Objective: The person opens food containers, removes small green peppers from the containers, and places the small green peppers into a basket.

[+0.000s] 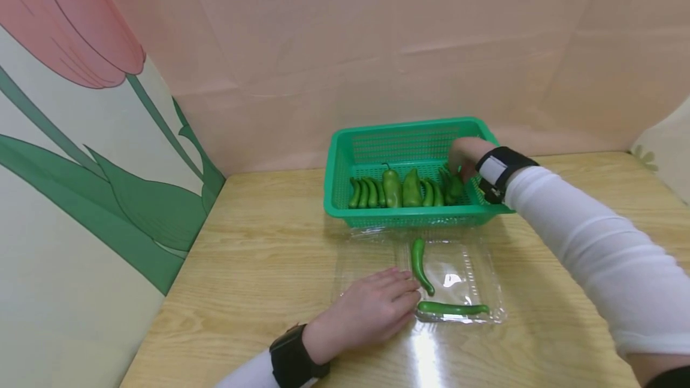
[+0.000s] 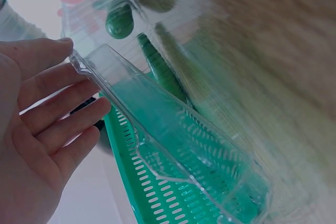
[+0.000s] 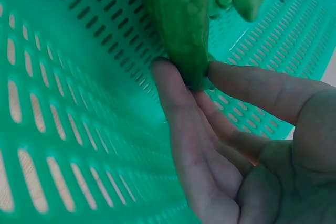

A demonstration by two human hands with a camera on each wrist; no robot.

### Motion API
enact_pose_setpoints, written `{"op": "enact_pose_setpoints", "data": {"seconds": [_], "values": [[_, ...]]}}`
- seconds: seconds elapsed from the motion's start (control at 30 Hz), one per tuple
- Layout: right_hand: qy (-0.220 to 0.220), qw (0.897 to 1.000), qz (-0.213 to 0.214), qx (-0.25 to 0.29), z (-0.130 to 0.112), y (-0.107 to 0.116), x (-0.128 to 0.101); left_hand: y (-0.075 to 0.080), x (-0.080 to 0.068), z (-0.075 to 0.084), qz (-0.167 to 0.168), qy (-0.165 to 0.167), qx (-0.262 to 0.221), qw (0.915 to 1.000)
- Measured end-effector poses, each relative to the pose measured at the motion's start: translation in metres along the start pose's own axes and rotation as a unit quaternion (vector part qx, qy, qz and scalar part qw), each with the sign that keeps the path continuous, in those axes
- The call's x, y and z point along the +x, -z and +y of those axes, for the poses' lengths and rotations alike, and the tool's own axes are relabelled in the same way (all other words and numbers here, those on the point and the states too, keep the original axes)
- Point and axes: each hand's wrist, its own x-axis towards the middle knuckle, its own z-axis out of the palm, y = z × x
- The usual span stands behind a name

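Observation:
A green mesh basket (image 1: pixel 345 136) holds a row of several green peppers (image 1: pixel 392 187). My right hand (image 1: pixel 462 160) reaches into its right end and pinches one green pepper (image 3: pixel 181 19) by its tip between thumb and finger (image 3: pixel 168 82). In front of the basket lies an open clear plastic clamshell box (image 1: pixel 474 274) with two slim green peppers (image 1: pixel 419 265) (image 1: pixel 453 308) in it. My left hand (image 1: pixel 406 295) lies flat with straight fingers against the box's left side (image 2: pixel 157 129).
The wooden table (image 1: pixel 259 256) runs to a pink backdrop behind the basket and a flower-printed panel (image 1: pixel 81 196) on the left. Both wrists wear black straps. The basket wall (image 3: pixel 63 103) crowds my right hand on its left.

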Motion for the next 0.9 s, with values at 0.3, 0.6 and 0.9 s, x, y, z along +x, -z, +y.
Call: {"op": "enact_pose_setpoints", "data": {"seconds": [0.3,0.6,0.9], "values": [[-0.019,0.999,-0.028,0.007,0.004,-0.004,0.008,-0.001,-0.001,0.001,0.006,-0.001,0.001,1.0],[-0.01,0.999,-0.026,0.018,0.011,-0.008,0.014,0.0,0.0,0.001,0.002,-0.001,0.001,1.0],[-0.043,0.998,-0.051,0.023,0.004,-0.009,0.008,-0.001,0.0,0.001,0.002,0.0,-0.001,1.0]]}}
